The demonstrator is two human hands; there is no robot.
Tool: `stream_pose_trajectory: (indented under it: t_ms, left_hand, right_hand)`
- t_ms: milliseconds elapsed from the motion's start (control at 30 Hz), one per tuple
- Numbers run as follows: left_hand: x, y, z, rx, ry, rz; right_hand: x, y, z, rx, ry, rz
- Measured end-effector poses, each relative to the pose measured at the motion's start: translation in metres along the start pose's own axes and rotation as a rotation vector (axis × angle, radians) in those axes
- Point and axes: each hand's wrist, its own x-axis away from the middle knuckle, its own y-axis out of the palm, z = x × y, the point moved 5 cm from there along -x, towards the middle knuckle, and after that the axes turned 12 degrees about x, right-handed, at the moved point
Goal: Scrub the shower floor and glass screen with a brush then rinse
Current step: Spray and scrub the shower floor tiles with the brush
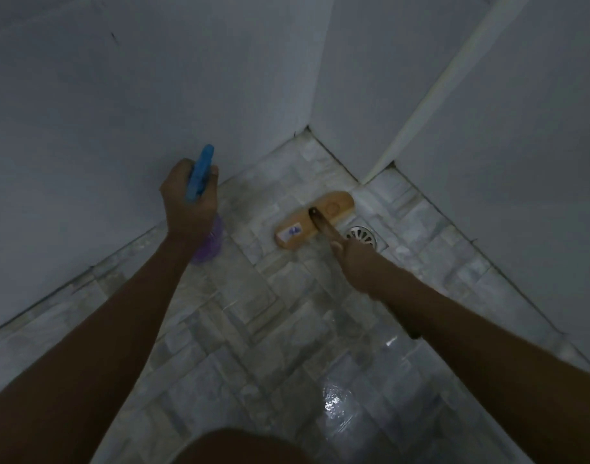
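Walls (pixel 153 78) of pale grey met in a corner and took up the upper half of the head view. A white strip (pixel 430 88) ran down a panel on the right, but whether that panel was the glass screen could not be told.

Below them the tiled shower floor (pixel 253 346) spread toward the camera, with a wet patch (pixel 335 401) shining near the bottom edge. No foam or suds showed anywhere on the tiles.

The brush (pixel 333 205), a long-handled one with a wooden head, lay flat on the floor close to the corner, its head just beside the round metal drain (pixel 362 236). The right hand (pixel 357 259) was wrapped round its dark handle (pixel 322 224), forefinger stretched along the shaft.

The left hand (pixel 186 199) held a spray bottle (pixel 199 172) by the neck, fingers curled round it, blue trigger head pointed at the left wall and purple body hanging below the wrist. A small label (pixel 291 232) sat on the near end of the brush head.

By my judgement the job was in its early floor stage: the brush was down and the cleaner in hand, and some water was on the tiles, but most of the floor looked unscrubbed. The screen and the rinse were all left to do.
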Motion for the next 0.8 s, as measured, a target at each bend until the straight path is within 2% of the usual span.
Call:
stream_pose_trajectory:
  t_ms: [100,200,300,367,467,600,733,800]
  left_hand:
    - [0.002,0.011,0.005,-0.020,0.040,-0.064]
    - [0.006,0.030,0.015,-0.113,0.095,-0.149]
    - [0.013,0.055,0.016,-0.219,0.118,-0.297]
    - [0.020,0.070,0.016,-0.250,0.149,-0.407]
    - [0.028,0.074,0.023,-0.247,0.203,-0.466]
    - [0.035,0.084,0.034,-0.153,0.151,-0.442]
    - [0.056,0.128,0.051,-0.088,0.138,-0.560]
    - [0.067,0.155,0.060,-0.057,0.100,-0.625]
  right_hand:
    - [-0.002,-0.008,-0.008,-0.066,0.003,0.000]
    - [-0.050,-0.038,-0.046,-0.140,-0.024,-0.001]
    - [-0.089,-0.050,-0.073,-0.115,-0.041,0.031]
    - [-0.083,-0.049,-0.074,-0.156,-0.028,0.041]
    - [-0.040,-0.039,-0.034,-0.188,0.032,0.047]
    - [0.040,-0.011,0.068,-0.231,0.236,-0.001]
    - [0.095,-0.001,0.142,-0.247,0.447,-0.009]
    - [0.108,0.002,0.162,-0.266,0.493,-0.008]
